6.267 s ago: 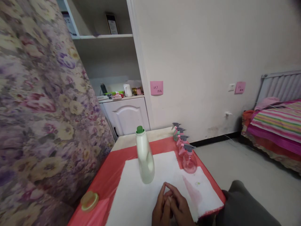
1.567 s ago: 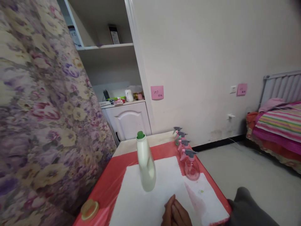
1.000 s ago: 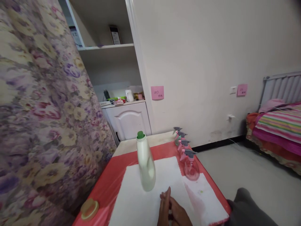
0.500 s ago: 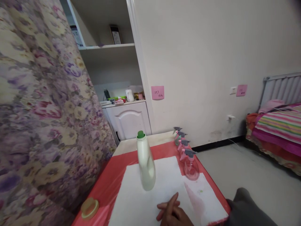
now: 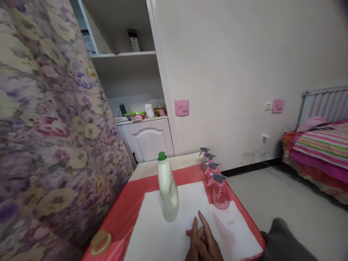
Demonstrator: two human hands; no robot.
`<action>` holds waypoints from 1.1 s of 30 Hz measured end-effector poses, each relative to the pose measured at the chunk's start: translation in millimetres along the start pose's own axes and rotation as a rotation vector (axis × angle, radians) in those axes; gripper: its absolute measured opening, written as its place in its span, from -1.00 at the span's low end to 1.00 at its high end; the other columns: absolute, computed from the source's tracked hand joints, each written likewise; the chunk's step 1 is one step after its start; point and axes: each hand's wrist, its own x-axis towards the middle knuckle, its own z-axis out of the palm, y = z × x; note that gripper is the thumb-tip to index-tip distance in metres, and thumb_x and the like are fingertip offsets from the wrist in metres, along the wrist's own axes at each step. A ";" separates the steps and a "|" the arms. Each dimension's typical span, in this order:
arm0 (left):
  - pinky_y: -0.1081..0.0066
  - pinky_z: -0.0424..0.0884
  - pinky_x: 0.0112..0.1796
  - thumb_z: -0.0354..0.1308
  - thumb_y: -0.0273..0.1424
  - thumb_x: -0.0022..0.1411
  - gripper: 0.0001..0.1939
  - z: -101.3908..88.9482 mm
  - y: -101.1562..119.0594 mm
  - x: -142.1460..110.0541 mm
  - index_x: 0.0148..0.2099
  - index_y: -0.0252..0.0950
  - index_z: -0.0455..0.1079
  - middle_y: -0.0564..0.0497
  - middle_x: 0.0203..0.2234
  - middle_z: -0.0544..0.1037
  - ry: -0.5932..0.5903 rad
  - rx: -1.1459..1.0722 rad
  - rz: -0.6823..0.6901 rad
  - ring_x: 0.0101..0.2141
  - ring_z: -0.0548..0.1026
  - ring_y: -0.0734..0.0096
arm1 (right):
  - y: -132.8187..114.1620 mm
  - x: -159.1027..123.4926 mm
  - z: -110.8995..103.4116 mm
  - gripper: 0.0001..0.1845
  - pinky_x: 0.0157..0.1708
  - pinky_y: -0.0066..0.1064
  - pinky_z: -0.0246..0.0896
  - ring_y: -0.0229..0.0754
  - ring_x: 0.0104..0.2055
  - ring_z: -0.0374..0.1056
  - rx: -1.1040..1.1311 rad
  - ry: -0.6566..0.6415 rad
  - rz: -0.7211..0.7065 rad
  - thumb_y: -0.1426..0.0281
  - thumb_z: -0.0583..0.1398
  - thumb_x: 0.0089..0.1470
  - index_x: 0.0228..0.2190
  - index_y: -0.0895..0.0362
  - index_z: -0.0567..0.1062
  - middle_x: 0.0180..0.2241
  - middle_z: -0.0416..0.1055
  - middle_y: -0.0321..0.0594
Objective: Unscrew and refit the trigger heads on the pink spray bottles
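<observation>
My left hand (image 5: 193,237) and my right hand (image 5: 208,243) lie pressed together at the bottom edge, over a white cloth (image 5: 157,235). Their fingers are stretched out towards the far side, and neither hand holds anything. Just beyond the fingertips stands a tall white bottle (image 5: 168,194) with a green cap, upright on the cloth. To its right, a row of pink spray bottles (image 5: 219,194) with grey triggers runs along the table's right edge. The table carries a red cover (image 5: 130,203).
A round yellow-green lid (image 5: 101,242) lies at the near left corner of the table. A floral curtain (image 5: 49,137) hangs close on the left. Behind are a white cabinet (image 5: 148,139) and shelves, a bed (image 5: 320,152) at the right, and my dark-trousered knee (image 5: 285,241).
My joined hands have turned: the fingers that lay across to the left half a second ago now point forward. The bottles have not moved.
</observation>
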 end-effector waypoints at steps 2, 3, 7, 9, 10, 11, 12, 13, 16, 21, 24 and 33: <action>0.34 0.33 0.10 -0.09 -0.21 0.33 -0.37 -1.1 -7.1 2.7 0.36 -0.33 -0.01 -0.21 0.14 0.45 -0.001 0.001 0.017 0.04 0.49 0.28 | 0.6 0.7 0.5 0.00 -0.35 -0.27 0.34 -0.04 -0.42 0.45 -0.014 0.006 -0.025 -0.19 0.06 0.00 0.31 0.08 -0.04 -0.36 0.52 -0.20; 0.35 0.35 0.07 -0.09 -0.20 0.32 -0.32 -2.1 -9.7 3.0 0.39 -0.35 -0.11 -0.23 0.17 0.41 0.005 0.011 0.023 0.04 0.49 0.28 | 1.2 0.7 0.9 0.01 -0.47 -0.32 0.30 -0.09 -0.50 0.42 -0.012 0.000 -0.028 -0.16 0.06 0.02 0.32 0.09 -0.10 -0.38 0.50 -0.22; 0.37 0.45 -0.06 -0.04 -0.13 0.26 -0.17 -5.6 -9.7 0.7 0.41 -0.33 -0.30 -0.29 0.20 0.33 0.044 0.069 0.038 -0.07 0.55 0.27 | 4.9 -0.2 2.1 0.01 -0.66 -0.45 0.11 -0.20 -0.59 0.33 0.006 0.001 -0.058 -0.02 0.09 0.09 0.32 0.17 -0.27 -0.45 0.44 -0.28; 0.35 0.46 -0.07 -0.03 -0.11 0.25 -0.15 -6.1 -3.9 -0.7 0.41 -0.32 -0.31 -0.28 0.18 0.34 0.044 0.044 0.045 -0.08 0.55 0.25 | 5.6 -0.2 2.3 0.00 -0.63 -0.44 0.16 -0.18 -0.55 0.37 -0.009 0.005 -0.089 0.02 0.10 0.10 0.32 0.16 -0.29 -0.45 0.46 -0.28; 0.33 0.47 -0.07 -0.03 -0.11 0.25 -0.16 -6.3 -0.1 -1.4 0.41 -0.31 -0.31 -0.28 0.18 0.35 0.042 0.024 0.044 -0.07 0.55 0.23 | 5.4 0.0 2.3 0.00 -0.60 -0.43 0.19 -0.17 -0.52 0.39 -0.019 0.000 -0.108 0.05 0.11 0.10 0.32 0.14 -0.31 -0.44 0.47 -0.28; 0.30 0.47 -0.07 -0.03 -0.11 0.25 -0.17 -6.6 3.8 -2.0 0.41 -0.28 -0.30 -0.27 0.17 0.37 0.041 0.013 0.042 -0.07 0.55 0.21 | 4.7 0.1 2.4 -0.02 -0.57 -0.41 0.24 -0.16 -0.50 0.41 -0.027 -0.008 -0.127 0.08 0.11 0.11 0.32 0.12 -0.32 -0.43 0.49 -0.27; 0.28 0.46 -0.06 -0.02 -0.12 0.25 -0.18 -7.1 7.5 -2.7 0.41 -0.26 -0.28 -0.27 0.16 0.38 0.043 0.014 0.040 -0.06 0.55 0.19 | 3.6 0.2 2.4 -0.03 -0.52 -0.39 0.29 -0.15 -0.49 0.42 -0.032 -0.016 -0.142 0.12 0.11 0.11 0.32 0.11 -0.33 -0.41 0.50 -0.27; 0.26 0.45 -0.04 -0.01 -0.13 0.25 -0.19 -7.9 10.8 -3.4 0.41 -0.25 -0.26 -0.26 0.16 0.39 0.046 0.025 0.041 -0.06 0.55 0.18 | 2.2 0.2 2.4 -0.04 -0.46 -0.37 0.33 -0.15 -0.47 0.43 -0.037 -0.019 -0.151 0.16 0.11 0.11 0.32 0.09 -0.32 -0.40 0.51 -0.28; 0.25 0.39 0.04 0.03 -0.20 0.23 -0.19 -11.4 15.8 -4.8 0.41 -0.24 -0.23 -0.24 0.18 0.38 0.048 0.084 0.048 0.00 0.52 0.17 | -3.8 -0.4 2.3 -0.06 -0.25 -0.31 0.41 -0.14 -0.39 0.48 -0.076 0.013 -0.150 0.32 0.13 0.06 0.32 0.05 -0.27 -0.35 0.54 -0.29; 0.22 0.27 0.14 0.00 -0.34 0.19 -0.14 -16.3 10.7 -3.4 0.41 -0.33 -0.38 -0.28 0.23 0.31 0.018 0.192 0.081 0.09 0.45 0.21 | -15.2 -1.1 0.6 0.01 -0.14 -0.30 0.41 -0.09 -0.24 0.52 -0.172 0.088 -0.187 0.41 0.18 -0.07 0.32 0.06 -0.20 -0.27 0.58 -0.27; 0.21 0.25 0.14 0.01 -0.37 0.12 -0.09 -18.7 10.3 -3.4 0.40 -0.38 -0.38 -0.28 0.23 0.28 0.034 0.290 0.097 0.11 0.41 0.18 | -25.7 -1.4 -1.8 0.04 -0.11 -0.33 0.39 -0.10 -0.19 0.52 -0.275 0.156 -0.197 0.45 0.21 -0.12 0.31 0.02 -0.17 -0.24 0.58 -0.30; 0.34 0.39 -0.30 -0.13 -0.39 0.21 -0.22 -30.6 60.4 -10.1 0.40 -0.31 -0.37 0.09 -0.39 0.36 0.197 0.506 0.196 -0.45 0.40 0.39 | -82.2 0.4 -5.0 0.02 -0.42 -0.40 0.30 -0.22 -0.56 0.30 -0.540 0.204 -0.225 0.45 0.21 -0.04 0.32 0.05 -0.21 -0.59 0.23 -0.52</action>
